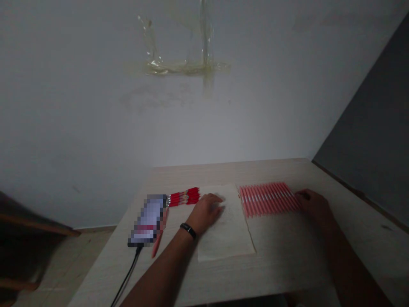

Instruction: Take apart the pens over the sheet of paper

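My left hand (pixel 207 211) rests on a sheet of paper (pixel 226 230) in the middle of a light wooden table (pixel 287 264), fingers lying loosely flat, with a black band on the wrist. Just left of it lies a bunch of red pens (pixel 184 197). My right hand (pixel 311 204) lies at the right end of a neat row of several pink-red pen barrels (pixel 267 198), its fingertips touching them. I cannot make out whether it grips one.
A phone (pixel 147 221) with a black cable (pixel 128 275) lies at the table's left side, and a single pink pen (pixel 159 238) beside it. A white wall with old tape marks stands behind. A dark wooden piece of furniture (pixel 19 238) sits at far left.
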`<state>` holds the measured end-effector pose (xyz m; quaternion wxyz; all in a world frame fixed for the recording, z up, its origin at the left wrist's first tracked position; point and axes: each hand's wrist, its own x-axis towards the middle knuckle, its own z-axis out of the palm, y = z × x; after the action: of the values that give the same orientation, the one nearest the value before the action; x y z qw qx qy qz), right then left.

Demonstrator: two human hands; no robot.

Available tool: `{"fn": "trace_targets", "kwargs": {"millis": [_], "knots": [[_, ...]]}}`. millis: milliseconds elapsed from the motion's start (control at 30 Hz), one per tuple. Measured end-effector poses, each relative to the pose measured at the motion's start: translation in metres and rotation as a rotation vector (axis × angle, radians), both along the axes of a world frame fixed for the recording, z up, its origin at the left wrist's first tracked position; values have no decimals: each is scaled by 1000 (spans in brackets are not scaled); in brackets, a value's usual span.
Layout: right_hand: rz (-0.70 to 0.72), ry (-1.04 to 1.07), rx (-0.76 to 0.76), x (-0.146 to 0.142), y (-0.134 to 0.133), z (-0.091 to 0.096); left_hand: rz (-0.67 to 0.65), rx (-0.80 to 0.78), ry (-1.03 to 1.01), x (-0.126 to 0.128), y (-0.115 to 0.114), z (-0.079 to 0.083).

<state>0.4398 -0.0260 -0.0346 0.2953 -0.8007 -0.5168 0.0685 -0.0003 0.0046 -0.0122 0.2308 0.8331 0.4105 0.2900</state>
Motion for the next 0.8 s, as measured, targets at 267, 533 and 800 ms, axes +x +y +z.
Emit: {"fn": "trace_targets", "kwargs": {"millis": [267,533,800], "knots": [[546,-128,119,-125,19,34,80,-36,27,1,-1,2],[854,-152,101,-234,43,62,188,-43,78,-1,0,0],[804,-46,104,-225,48,30,251,-69,161,-3,0,2]]}}
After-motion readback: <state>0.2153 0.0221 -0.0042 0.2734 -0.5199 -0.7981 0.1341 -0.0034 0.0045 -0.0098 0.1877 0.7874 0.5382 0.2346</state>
